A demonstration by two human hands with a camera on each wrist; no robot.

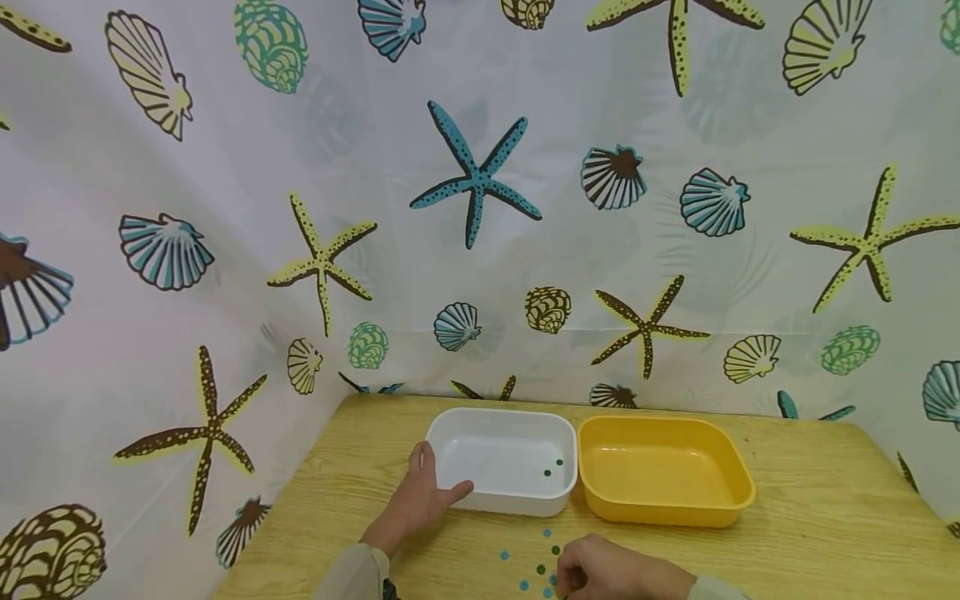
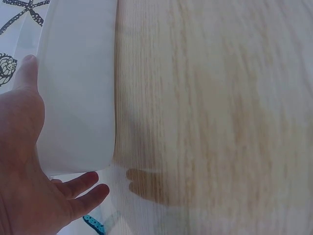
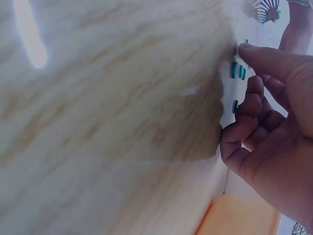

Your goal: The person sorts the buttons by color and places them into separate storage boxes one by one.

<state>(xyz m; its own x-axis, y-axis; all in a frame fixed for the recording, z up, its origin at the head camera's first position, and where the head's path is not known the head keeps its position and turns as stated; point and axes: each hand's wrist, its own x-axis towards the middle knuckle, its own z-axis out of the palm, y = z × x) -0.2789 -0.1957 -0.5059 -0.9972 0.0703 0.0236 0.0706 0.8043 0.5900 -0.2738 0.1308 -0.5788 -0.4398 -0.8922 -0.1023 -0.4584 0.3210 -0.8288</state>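
My left hand point(image 1: 427, 497) spans the near left corner of a white bin point(image 1: 502, 502), thumb straight along the front rim, fingers spread by the left end. Two small dark green discs point(image 1: 547, 472) lie inside that bin. On the table in front of it, blue discs point(image 1: 504, 555) and green discs point(image 1: 556, 550) are scattered. Just right of these, low over the wood, is my right hand point(image 1: 603, 568). The right wrist view shows its fingers point(image 3: 239, 132) bent and its thumb held apart from them, with nothing visible between; several discs point(image 3: 234, 70) stand beyond the gap.
A yellow bin point(image 1: 667, 512) sits right beside the white one. Both are toward the back of a wood-grain table point(image 1: 810, 500). A white curtain point(image 1: 525, 267) printed with shells and starfish encloses the back and sides.
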